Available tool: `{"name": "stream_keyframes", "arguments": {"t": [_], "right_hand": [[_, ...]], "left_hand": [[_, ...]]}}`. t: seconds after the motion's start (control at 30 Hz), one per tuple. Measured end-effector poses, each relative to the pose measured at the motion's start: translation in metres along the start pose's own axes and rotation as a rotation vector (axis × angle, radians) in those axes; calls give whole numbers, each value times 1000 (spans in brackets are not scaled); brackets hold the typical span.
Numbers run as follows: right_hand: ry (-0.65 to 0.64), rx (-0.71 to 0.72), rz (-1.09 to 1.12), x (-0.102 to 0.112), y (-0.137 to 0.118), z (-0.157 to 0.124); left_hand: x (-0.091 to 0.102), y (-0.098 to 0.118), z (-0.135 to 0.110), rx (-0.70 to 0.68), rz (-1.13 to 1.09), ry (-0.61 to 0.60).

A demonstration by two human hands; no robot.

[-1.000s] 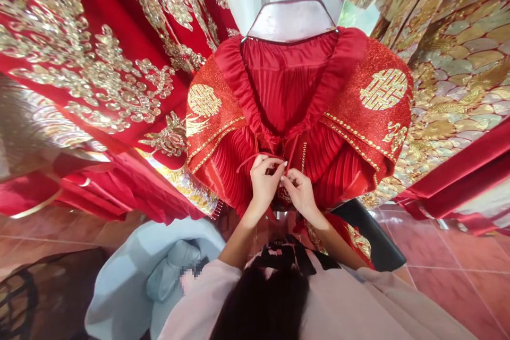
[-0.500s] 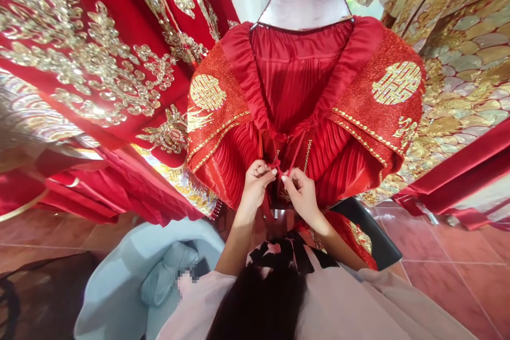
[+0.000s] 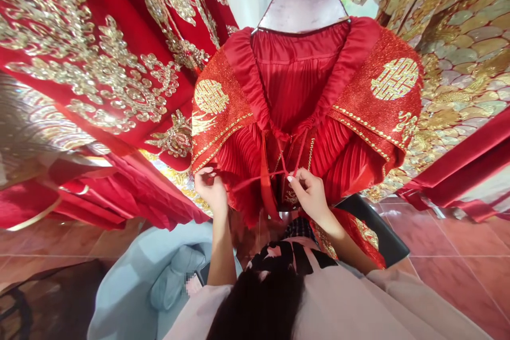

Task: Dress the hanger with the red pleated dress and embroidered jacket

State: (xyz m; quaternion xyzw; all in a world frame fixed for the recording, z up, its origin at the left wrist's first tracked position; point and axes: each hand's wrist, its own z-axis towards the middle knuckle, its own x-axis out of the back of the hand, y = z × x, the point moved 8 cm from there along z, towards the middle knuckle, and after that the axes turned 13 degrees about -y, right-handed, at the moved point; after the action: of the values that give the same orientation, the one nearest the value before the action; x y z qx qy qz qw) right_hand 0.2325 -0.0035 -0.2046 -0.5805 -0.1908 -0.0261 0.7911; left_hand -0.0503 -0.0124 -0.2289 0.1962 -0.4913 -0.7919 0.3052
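Observation:
A red pleated garment (image 3: 358, 85) with a gathered neckline, gold round emblems and beaded trim hangs in front of me. Thin red drawstrings (image 3: 302, 150) come down from the bottom of its neckline opening. My right hand (image 3: 309, 191) pinches the drawstring where the strands cross, just below the neckline. One strand stretches sideways to my left hand (image 3: 213, 191), whose fingers are closed beside the garment's lower left edge; its end is hidden in that hand. An orange-red ribbon (image 3: 266, 180) dangles between my hands.
The garment hangs on a pale broad hanger (image 3: 305, 9). Red gowns with silver-gold beading (image 3: 127, 85) hang at left, a gold scale-patterned one (image 3: 466, 69) at right. Below are a light blue chair (image 3: 119, 281), a black surface (image 3: 386, 234) with red embroidered cloth and a reddish tiled floor (image 3: 470, 281).
My hands were together at the drawstrings. My left hand has moved out to the left, drawing one strand across, while my right hand stays near the crossing.

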Motion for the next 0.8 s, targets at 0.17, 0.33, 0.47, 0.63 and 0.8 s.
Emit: {"name": "stream_keyframes", "arguments": {"t": [0.17, 0.33, 0.47, 0.63, 0.8], "right_hand": [[-23, 19, -6, -8, -1, 5], [-54, 53, -87, -7, -11, 9], [-36, 92, -219, 19, -22, 14], [36, 225, -464, 83, -70, 27], [60, 341, -609, 165, -114, 48]], "left_hand": [[-69, 39, -30, -41, -102, -513], [-151, 59, -78, 164, -358, -1092], [-146, 69, -60, 18, -128, -1068], [-111, 137, -2, -285, 52, -830], [-59, 197, 72, -620, 275, -462]]}}
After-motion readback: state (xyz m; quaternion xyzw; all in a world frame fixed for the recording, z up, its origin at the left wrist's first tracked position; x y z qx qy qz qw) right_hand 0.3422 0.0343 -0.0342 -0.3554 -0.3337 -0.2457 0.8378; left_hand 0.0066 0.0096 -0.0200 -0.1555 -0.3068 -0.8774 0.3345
